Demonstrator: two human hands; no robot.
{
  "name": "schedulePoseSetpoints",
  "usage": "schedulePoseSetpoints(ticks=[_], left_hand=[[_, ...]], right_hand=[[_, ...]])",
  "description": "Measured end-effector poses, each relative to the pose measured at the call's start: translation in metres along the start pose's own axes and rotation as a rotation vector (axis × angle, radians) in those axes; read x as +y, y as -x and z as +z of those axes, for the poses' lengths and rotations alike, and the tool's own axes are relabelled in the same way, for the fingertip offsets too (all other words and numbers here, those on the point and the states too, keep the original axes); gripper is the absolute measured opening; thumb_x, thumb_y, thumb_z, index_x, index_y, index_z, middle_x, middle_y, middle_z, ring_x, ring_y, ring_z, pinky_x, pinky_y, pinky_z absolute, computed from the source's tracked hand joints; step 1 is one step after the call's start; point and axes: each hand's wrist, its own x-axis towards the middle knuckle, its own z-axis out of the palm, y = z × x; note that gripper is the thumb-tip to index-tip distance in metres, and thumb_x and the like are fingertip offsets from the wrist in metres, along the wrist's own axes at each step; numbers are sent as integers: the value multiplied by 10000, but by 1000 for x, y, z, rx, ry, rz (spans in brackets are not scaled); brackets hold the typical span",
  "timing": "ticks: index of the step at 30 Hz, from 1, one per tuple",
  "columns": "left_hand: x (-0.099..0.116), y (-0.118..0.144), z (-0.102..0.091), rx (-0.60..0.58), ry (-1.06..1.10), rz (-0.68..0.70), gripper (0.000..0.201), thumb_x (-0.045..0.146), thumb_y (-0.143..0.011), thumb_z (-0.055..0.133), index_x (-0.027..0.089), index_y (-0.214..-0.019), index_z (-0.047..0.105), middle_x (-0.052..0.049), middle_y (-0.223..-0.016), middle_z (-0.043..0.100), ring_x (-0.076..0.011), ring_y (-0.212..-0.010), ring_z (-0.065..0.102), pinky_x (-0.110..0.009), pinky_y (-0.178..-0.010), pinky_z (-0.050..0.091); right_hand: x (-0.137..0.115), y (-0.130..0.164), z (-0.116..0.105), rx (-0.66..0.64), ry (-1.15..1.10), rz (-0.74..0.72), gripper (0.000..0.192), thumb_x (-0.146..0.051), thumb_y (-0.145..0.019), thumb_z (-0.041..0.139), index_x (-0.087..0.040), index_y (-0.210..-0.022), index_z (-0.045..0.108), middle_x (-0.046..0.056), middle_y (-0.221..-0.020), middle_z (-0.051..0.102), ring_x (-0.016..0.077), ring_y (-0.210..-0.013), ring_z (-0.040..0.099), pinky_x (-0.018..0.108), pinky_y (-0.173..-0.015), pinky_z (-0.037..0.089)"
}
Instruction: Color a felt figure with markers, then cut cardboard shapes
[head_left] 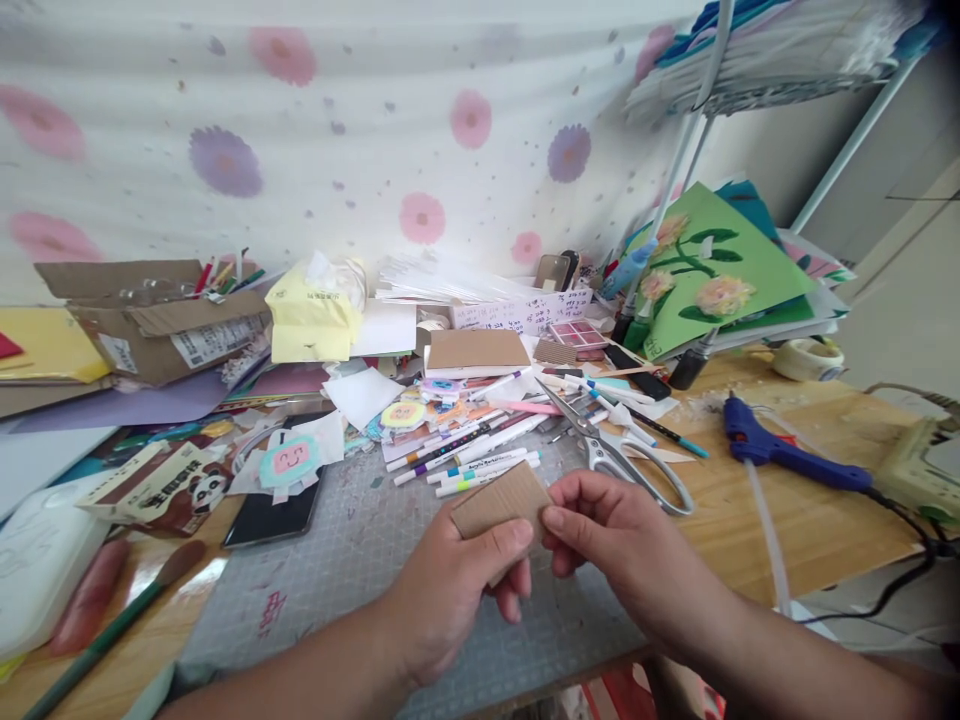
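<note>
A small piece of corrugated cardboard [501,503] is held up over the grey cutting mat [330,590]. My left hand [457,580] grips it from the left, thumb on its face and fingers behind. At its right edge, my right hand [607,530] pinches the cardboard between thumb and index finger. Just beyond my hands lie several acrylic markers [487,465]. A pair of scissors [626,455] with silver handles rests right behind my right hand, its blades pointing away to the left.
A blue glue gun [787,455] with its cord lies on the wooden table at right. Farther left are a black phone [277,510], a panda-printed box [161,485] and a green-handled brush [112,630]. Behind stand an open cardboard box [165,325] and a green flower picture [712,270].
</note>
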Motion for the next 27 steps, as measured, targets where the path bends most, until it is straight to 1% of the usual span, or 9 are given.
schedulePoseSetpoints(ticks=[6,10,13,15,17,20,23,25,27], left_hand=[[0,4,-3,8,-46,-31,353,457,-693,677,145,-568,570,19,-458,496,-71,-385,405,-199,-413,363],[-2,2,-3,82,-75,1,382,443,-719,681,159,-520,520,51,-394,414,-58,-362,325,-192,-384,276],[0,-2,-6,117,-50,33,415,453,-710,687,161,-485,495,51,-384,401,-55,-365,312,-201,-394,263],[3,-4,-7,135,-17,51,439,466,-707,684,167,-469,468,56,-388,392,-51,-370,299,-203,-406,277],[7,-5,-8,151,19,67,441,475,-704,685,174,-479,454,66,-387,378,-46,-368,275,-202,-408,285],[11,-4,-8,167,71,72,415,462,-702,696,178,-508,463,75,-382,375,-44,-364,255,-198,-404,286],[13,-3,-7,160,114,59,416,447,-702,705,175,-499,464,70,-379,386,-43,-363,266,-194,-402,288],[13,-3,-8,162,134,58,415,443,-701,710,176,-499,466,70,-377,388,-43,-360,264,-194,-399,289],[13,-3,-9,172,148,60,411,438,-707,709,179,-502,464,73,-376,386,-45,-360,265,-196,-400,293]], right_hand=[[-2,2,2,-10,85,-25,253,-364,-702,746,-173,-697,581,-47,-585,594,94,-482,550,226,-502,425],[-4,2,5,-41,171,-56,235,-388,-750,672,-181,-702,571,-38,-605,568,109,-521,562,237,-527,453],[-10,-4,-20,-44,458,-182,252,-428,-818,566,-186,-852,628,12,-715,629,163,-636,620,286,-604,500],[-12,-10,-50,89,856,-332,275,-392,-868,491,-187,-961,648,66,-839,676,212,-759,649,339,-698,508],[-11,-15,-81,248,1323,-382,314,-371,-882,460,-170,-1011,662,118,-931,676,263,-801,653,404,-734,500],[-1,-19,-111,262,1439,-350,390,-344,-832,533,-127,-1137,639,188,-1053,674,347,-911,654,468,-779,496],[9,-23,-117,227,1507,-319,543,-323,-807,561,-130,-1314,532,189,-1111,682,358,-952,653,467,-799,495],[8,-24,-116,274,1502,-270,610,-282,-768,575,-126,-1352,498,171,-1035,708,346,-855,669,447,-726,503],[2,-22,-114,382,1398,-222,606,-256,-713,599,-138,-1305,547,125,-870,722,311,-680,663,408,-601,491]])
